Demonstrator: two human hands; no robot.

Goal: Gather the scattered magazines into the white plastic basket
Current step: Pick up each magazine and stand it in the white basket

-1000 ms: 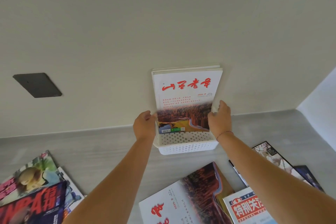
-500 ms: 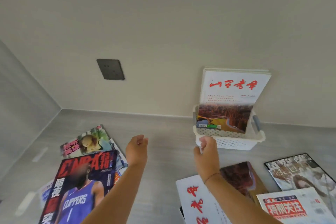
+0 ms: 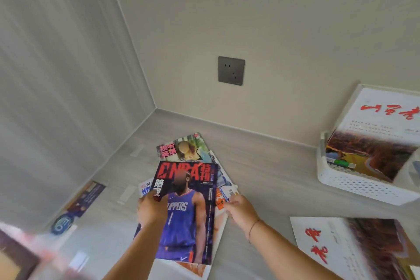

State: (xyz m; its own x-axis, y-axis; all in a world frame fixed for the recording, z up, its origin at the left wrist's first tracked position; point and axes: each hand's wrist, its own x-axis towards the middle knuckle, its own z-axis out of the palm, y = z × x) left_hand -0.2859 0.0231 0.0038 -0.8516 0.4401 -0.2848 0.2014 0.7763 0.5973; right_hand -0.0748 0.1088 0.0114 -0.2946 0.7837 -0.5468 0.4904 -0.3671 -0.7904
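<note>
A basketball magazine [image 3: 189, 218] with a purple-jerseyed player lies on top of a loose pile in the middle of the grey surface. My left hand [image 3: 151, 210] grips its left edge, thumb on the cover. My right hand [image 3: 241, 210] touches the right side of the pile, on the magazines underneath; whether it holds one I cannot tell. A green-covered magazine [image 3: 181, 148] sticks out behind the pile. The white plastic basket [image 3: 354, 185] stands at the right with a red-titled magazine [image 3: 372, 138] upright in it. Another red-titled magazine [image 3: 347, 245] lies at the lower right.
A dark wall socket [image 3: 231, 70] sits on the back wall. A dark narrow booklet [image 3: 77, 206] lies at the left by the side wall. Blurred objects fill the lower left corner.
The view swung left. Both hands left the basket and its upright magazine and came down to the pile; my left hand has taken the basketball magazine's edge.
</note>
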